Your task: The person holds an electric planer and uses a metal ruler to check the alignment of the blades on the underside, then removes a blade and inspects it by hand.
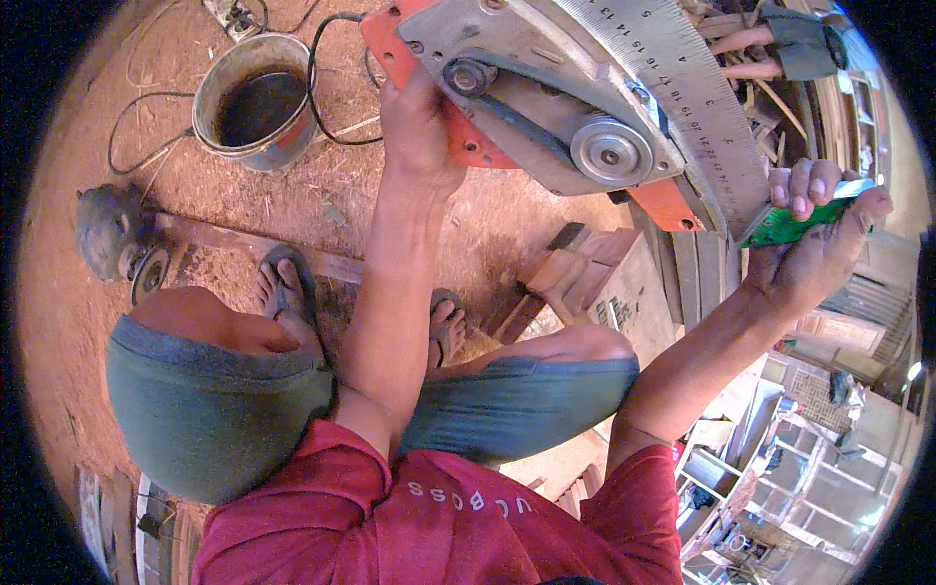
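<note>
Left hand: the left hand is grasping the orange-and-grey machine by its left side, top centre of the frame.
Right hand: the right hand is clasping the green handle at the metal ruler's lower end, right of the frame.
Ruler position: its blade is running along the machine's right side; whether they are touching, one cannot tell.
Belt side: the belt is apparently looping round the small pulley and large pulley.
Done: the ruler is seemingly sitting alongside already.
Left: the belt side is lying uncovered; measuring is probably continuing, with no finished result showing.
</note>
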`<act>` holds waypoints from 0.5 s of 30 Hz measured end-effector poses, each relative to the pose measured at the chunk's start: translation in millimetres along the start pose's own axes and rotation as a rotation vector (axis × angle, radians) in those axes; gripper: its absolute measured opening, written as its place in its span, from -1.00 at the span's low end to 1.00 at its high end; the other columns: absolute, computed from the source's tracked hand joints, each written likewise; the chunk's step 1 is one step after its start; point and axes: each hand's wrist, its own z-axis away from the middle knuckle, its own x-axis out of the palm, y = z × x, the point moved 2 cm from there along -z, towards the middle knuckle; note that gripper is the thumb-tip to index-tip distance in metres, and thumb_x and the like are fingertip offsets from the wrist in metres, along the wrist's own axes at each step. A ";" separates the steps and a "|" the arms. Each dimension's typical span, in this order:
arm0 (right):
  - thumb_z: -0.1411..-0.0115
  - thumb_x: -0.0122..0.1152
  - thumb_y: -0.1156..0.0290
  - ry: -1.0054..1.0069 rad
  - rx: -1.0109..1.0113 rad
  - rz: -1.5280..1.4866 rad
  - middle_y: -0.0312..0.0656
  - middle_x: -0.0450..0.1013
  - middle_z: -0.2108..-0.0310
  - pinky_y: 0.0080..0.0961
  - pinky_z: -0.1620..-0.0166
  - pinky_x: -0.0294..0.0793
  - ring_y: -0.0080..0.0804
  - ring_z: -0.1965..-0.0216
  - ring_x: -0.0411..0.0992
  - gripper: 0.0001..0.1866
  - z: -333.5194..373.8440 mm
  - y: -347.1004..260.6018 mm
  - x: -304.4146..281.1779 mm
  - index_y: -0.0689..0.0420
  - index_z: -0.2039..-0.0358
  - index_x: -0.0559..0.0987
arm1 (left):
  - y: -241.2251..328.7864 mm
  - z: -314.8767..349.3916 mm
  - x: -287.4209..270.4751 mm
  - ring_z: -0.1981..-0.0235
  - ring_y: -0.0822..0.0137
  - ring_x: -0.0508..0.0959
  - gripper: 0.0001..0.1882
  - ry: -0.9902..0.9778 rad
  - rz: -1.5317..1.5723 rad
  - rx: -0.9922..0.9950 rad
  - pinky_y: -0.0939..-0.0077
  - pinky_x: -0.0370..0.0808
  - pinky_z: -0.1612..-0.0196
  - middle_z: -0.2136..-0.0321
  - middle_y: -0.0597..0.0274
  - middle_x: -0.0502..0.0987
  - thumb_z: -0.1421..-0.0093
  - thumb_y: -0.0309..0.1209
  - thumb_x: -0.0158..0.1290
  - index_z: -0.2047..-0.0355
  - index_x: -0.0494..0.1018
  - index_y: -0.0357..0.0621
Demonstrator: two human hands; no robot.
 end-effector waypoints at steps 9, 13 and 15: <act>-0.28 -0.14 -0.36 0.114 0.014 0.083 -0.32 0.23 0.67 -0.45 0.35 0.32 -0.48 0.59 0.22 -0.29 -2.1 3.0 -5.0 0.10 0.57 0.39 | 0.8 -4.0 0.7 0.12 0.33 0.63 -0.66 -0.026 0.020 0.014 0.35 0.58 0.03 0.11 0.27 0.60 -0.29 -0.33 0.02 -0.03 0.45 -0.17; -0.31 -0.09 -0.27 0.007 0.016 0.052 -0.33 0.27 0.58 -0.46 0.32 0.32 -0.50 0.53 0.25 -0.44 -1.3 3.6 -0.6 0.01 0.46 0.39 | -2.2 -7.1 -5.3 0.10 0.33 0.62 -0.65 -0.041 0.041 -0.010 0.33 0.57 0.01 0.09 0.27 0.59 -0.30 -0.33 0.02 -0.05 0.44 -0.18; -0.36 -0.06 -0.16 -0.076 -0.010 -0.012 -0.34 0.30 0.50 -0.48 0.30 0.30 -0.52 0.48 0.25 -0.59 0.0 2.0 -2.9 -0.08 0.34 0.39 | -4.1 -7.8 -8.8 0.09 0.32 0.62 -0.65 -0.043 0.057 -0.027 0.33 0.57 0.00 0.08 0.27 0.59 -0.30 -0.33 0.02 -0.06 0.44 -0.18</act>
